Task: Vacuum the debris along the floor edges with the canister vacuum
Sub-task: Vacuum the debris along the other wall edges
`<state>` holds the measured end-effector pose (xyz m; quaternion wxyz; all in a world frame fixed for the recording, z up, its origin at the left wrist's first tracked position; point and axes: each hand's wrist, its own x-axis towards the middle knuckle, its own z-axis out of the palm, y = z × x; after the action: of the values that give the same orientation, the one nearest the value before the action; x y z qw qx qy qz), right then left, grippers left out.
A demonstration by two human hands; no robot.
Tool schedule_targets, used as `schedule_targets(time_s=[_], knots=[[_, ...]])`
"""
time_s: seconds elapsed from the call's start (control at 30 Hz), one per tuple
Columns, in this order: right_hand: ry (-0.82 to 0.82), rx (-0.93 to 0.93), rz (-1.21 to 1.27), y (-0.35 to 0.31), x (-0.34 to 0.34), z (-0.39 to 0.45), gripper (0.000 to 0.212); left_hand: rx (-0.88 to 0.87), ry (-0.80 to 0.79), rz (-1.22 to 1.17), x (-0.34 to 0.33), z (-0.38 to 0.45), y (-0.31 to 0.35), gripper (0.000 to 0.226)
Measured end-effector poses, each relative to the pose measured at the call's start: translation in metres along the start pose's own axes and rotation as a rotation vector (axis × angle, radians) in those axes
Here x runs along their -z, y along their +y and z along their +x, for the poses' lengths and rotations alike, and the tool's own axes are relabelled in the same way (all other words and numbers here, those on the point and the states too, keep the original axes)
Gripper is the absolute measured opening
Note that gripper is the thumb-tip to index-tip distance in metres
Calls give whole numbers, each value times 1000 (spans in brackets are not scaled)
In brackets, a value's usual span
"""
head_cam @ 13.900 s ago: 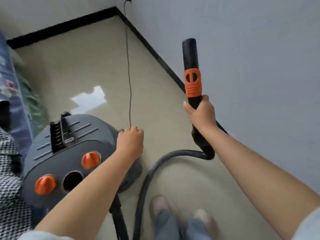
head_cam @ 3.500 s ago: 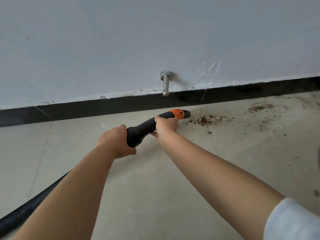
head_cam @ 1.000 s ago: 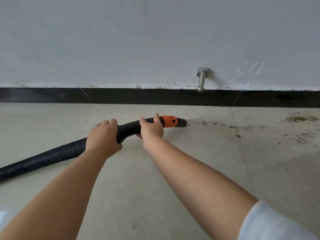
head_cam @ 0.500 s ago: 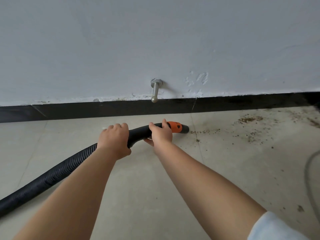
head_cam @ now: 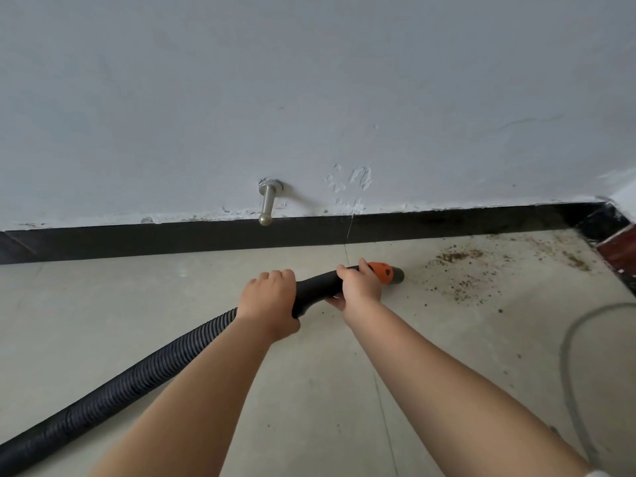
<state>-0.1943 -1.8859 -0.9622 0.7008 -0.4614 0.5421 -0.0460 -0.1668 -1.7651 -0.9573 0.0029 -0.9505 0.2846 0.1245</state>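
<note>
Both hands hold the nozzle [head_cam: 347, 280] low over the floor [head_cam: 309, 390], just in front of the skirting [head_cam: 172, 239]. The left hand [head_cam: 270, 306] has its fingers curled over the black grip where the hose [head_cam: 137, 376] joins; the right hand [head_cam: 361, 287] wraps its fingers round the tube just behind the orange collar [head_cam: 382, 272]. The mouth points right, toward the debris [head_cam: 457, 266], which lies scattered along the skirting from just past the mouth to the corner, thickest near the skirting. The doorstop [head_cam: 266, 204] juts from the wall above the skirting, behind and left of the nozzle. The likely failures: sweeping too fast or holding the mouth too high, so the crumbs get pushed or blown toward the corner rather than drawn in; skipping the thin line tight against the skirting; the hose dragging back through loose grit. A cord [head_cam: 568, 366] loops on the floor to the right, well clear of the skirting, and could snag a foot or be sucked against the mouth.
</note>
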Motion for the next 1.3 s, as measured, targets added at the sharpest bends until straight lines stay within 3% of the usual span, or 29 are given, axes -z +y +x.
schedule_targets(time_s=[0.23,0.37,0.53,0.73,1.0,1.3], knots=[[25,49,8,-9,-15,-8,60,51,-42,-119,14,3,-10,39],[-61,167,-38,-5,-41,-24,56,132,17,-173,20,-1,-43,38],[-196,35,-23,25,-70,-51,56,189,0,-188,15,-25,-101,34],[-258,86,-92,59,-124,-80,57,307,33,-287,14,-58,-155,40],[-379,24,-168,96,-180,-125,58,415,50,-219,18,-101,-228,42],[-426,-60,-237,118,-188,-146,58,405,-11,-168,9,-124,-257,39]])
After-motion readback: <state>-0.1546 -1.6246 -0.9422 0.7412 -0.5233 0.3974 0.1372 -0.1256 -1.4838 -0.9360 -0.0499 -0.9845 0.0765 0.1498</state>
